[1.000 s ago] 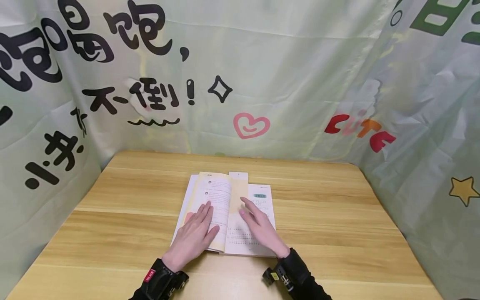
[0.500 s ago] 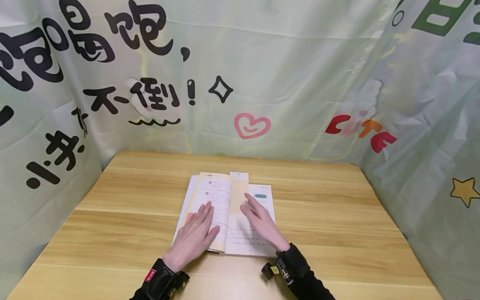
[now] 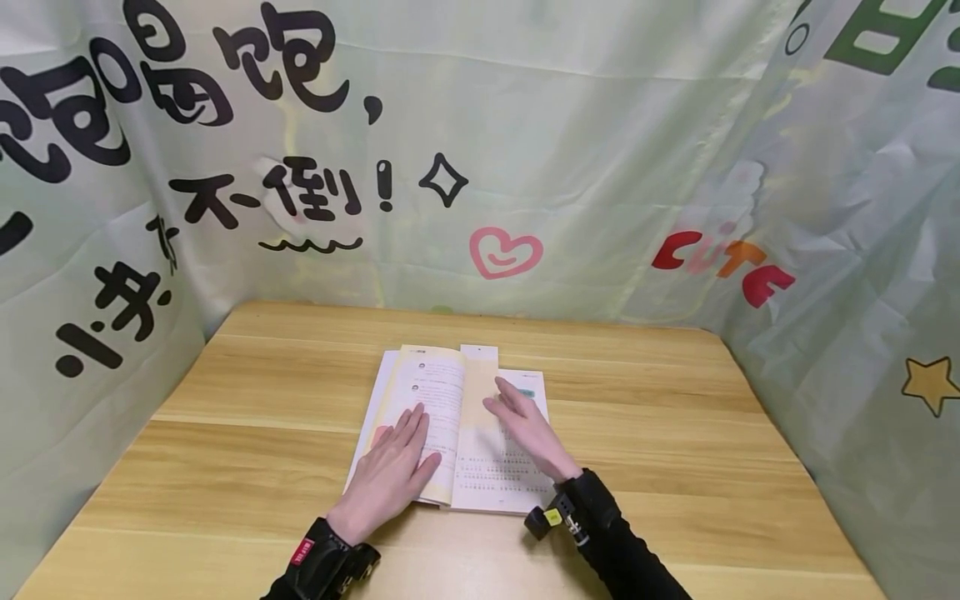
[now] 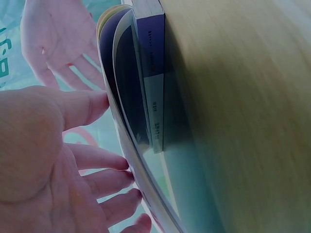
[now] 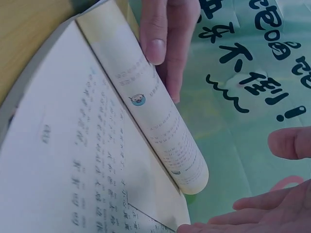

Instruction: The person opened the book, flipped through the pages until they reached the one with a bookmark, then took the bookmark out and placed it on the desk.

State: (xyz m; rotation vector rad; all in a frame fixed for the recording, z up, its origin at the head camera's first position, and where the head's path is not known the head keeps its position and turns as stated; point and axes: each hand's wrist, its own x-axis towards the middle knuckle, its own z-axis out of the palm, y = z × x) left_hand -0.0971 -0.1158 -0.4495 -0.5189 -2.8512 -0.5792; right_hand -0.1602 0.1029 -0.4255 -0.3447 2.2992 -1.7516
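An open book [image 3: 491, 490] with printed pages lies on the wooden table. Flat on its left page rests my left hand [image 3: 386, 479], fingers spread toward the far edge; the left wrist view shows the thumb and fingertips along that page's curved edge. A beige bookmark strip [image 3: 478, 375] with a small hole lies beside the gutter, sticking out past the top of the right page. My right hand [image 3: 534, 435] hovers over the right page near the strip, fingers extended, nothing in its grasp. In the right wrist view that hand [image 5: 277, 206] appears at the lower right.
The wooden table [image 3: 660, 417] extends around the book. Pale green fabric [image 3: 600, 150] with dark lettering and a pink heart [image 3: 506, 252] hangs behind and at both sides. The book's dark spine [image 4: 153, 87] shows in the left wrist view. Both wrists wear black camera straps [image 3: 588, 508].
My right hand has shifted slightly away from me and to the right over the right page, now covering part of the green heading. My left hand stays on the left page.
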